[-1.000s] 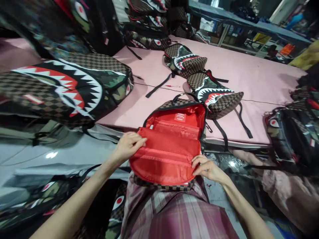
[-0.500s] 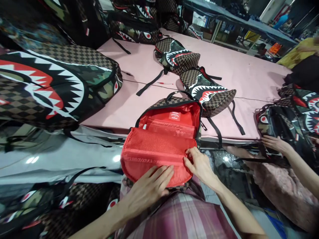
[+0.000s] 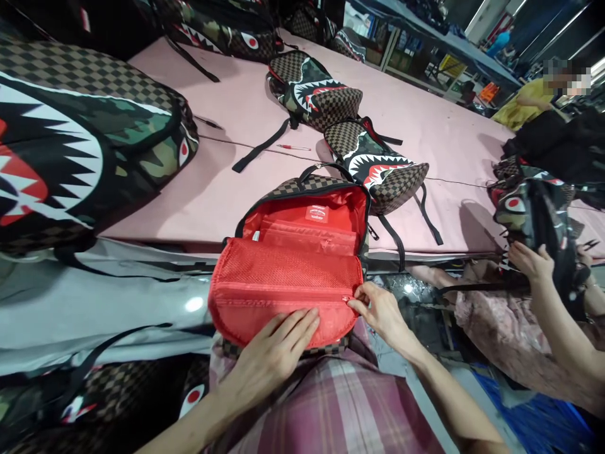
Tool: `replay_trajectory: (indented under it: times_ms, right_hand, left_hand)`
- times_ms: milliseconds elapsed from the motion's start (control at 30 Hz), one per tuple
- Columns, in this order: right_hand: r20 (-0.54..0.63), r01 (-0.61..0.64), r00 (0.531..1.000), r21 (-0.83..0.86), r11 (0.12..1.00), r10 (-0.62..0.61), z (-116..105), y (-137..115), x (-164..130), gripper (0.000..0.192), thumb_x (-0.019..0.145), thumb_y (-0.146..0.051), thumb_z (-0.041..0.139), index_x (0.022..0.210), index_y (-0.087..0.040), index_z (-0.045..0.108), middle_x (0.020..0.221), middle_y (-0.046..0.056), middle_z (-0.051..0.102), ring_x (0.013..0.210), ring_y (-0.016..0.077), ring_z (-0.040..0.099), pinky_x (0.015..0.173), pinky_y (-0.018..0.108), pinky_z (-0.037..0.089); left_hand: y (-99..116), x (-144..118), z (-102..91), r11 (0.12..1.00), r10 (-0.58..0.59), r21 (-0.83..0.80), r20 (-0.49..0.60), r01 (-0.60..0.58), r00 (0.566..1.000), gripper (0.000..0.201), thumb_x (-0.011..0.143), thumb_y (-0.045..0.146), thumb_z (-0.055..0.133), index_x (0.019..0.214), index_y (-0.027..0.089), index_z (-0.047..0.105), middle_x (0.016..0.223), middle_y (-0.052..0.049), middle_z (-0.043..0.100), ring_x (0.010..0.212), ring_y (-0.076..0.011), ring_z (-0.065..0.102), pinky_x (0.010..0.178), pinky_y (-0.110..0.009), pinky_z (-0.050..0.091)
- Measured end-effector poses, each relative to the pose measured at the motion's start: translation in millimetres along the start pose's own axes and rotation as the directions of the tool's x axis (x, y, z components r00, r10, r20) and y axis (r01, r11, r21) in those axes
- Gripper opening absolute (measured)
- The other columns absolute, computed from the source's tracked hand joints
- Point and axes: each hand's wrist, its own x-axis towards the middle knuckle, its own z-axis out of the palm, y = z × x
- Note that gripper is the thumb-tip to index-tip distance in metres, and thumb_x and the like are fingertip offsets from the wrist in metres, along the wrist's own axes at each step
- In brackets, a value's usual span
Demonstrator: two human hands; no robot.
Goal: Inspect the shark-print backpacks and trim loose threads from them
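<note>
Large shark-mouth backpack (image 3: 80, 145) cut by left edge; only part of teeth and one eye visible. Left hand (image 3: 271, 353) covering lower front of open backpack's red flap (image 3: 283, 290); flap's bottom rim hidden beneath palm. Right hand (image 3: 382, 312) fingertips at zipper end, pull itself too small to make out. Label (image 3: 317, 213) inside lining unreadable. Co-worker's hand (image 3: 532, 261) on dark backpack (image 3: 543, 221), forearm cut by right edge. Far shelves (image 3: 425, 60) blurred, contents indistinct.

Pink table (image 3: 425, 126): two shark-mouth backpacks (image 3: 314, 91) (image 3: 375, 164) lying mid-surface, touching; big shark-mouth backpack (image 3: 80, 145) at left edge; red pen (image 3: 293, 147) beside a black strap (image 3: 259, 147); more bags at far end.
</note>
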Motion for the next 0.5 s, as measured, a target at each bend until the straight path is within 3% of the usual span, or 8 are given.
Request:
replay_trajectory:
  times_ms: [200, 267, 333, 400, 500]
  right_hand:
    - [0.136, -0.091, 0.988, 0.098, 0.991, 0.077, -7, -5, 3, 0.010, 0.078, -0.026, 0.056, 0.073, -0.017, 0.058, 0.062, -0.001, 0.060, 0.056, 0.0104, 0.053, 0.053, 0.020, 0.035]
    - [0.229, -0.098, 0.971, 0.131, 0.987, 0.066, -14, -7, 9, 0.014, 0.078, -0.025, 0.055, 0.067, -0.016, 0.057, 0.055, -0.002, 0.058, 0.048, 0.0089, 0.050, 0.048, 0.019, 0.033]
    - [0.363, -0.145, 0.931, 0.266, 0.953, 0.041, -17, -16, 18, 0.017, 0.079, -0.026, 0.051, 0.067, -0.016, 0.056, 0.053, -0.002, 0.058, 0.042, 0.0072, 0.047, 0.043, 0.018, 0.033]
    - [0.462, -0.187, 0.887, 0.400, 0.897, -0.021, -9, -36, 33, 0.018, 0.080, -0.025, 0.048, 0.067, -0.015, 0.057, 0.057, -0.001, 0.061, 0.041, 0.0064, 0.049, 0.041, 0.016, 0.035]
    - [0.503, -0.140, 0.854, 0.467, 0.873, -0.132, 25, -89, 61, 0.018, 0.079, -0.022, 0.049, 0.065, -0.014, 0.058, 0.060, 0.000, 0.062, 0.049, 0.0074, 0.056, 0.044, 0.015, 0.039]
  left_hand:
    - [0, -6, 6.7, 1.000, 0.016, 0.001, -0.036, -0.016, 0.999, 0.041, 0.087, 0.009, 0.031, 0.118, 0.015, 0.057, 0.123, -0.005, 0.059, 0.111, -0.0189, 0.050, 0.094, -0.033, 0.033]
    - [0, -6, 9.3, 1.000, 0.030, 0.012, -0.032, -0.029, 0.999, 0.042, 0.085, 0.008, 0.031, 0.119, 0.013, 0.056, 0.123, -0.007, 0.059, 0.112, -0.0195, 0.051, 0.094, -0.033, 0.034]
    - [-1, -3, 10.7, 0.998, 0.050, 0.039, -0.041, -0.048, 0.998, 0.043, 0.083, 0.006, 0.031, 0.118, 0.012, 0.057, 0.122, -0.009, 0.059, 0.111, -0.0207, 0.052, 0.093, -0.034, 0.036]
    - [0, 1, 11.2, 0.994, 0.082, 0.076, -0.074, -0.076, 0.994, 0.044, 0.082, 0.005, 0.030, 0.117, 0.010, 0.057, 0.120, -0.010, 0.061, 0.109, -0.0213, 0.054, 0.093, -0.034, 0.037]
    - [3, 2, 13.5, 0.988, 0.104, 0.126, -0.142, -0.086, 0.984, 0.048, 0.082, 0.004, 0.032, 0.127, 0.011, 0.048, 0.114, -0.010, 0.064, 0.104, -0.0202, 0.058, 0.095, -0.033, 0.038]
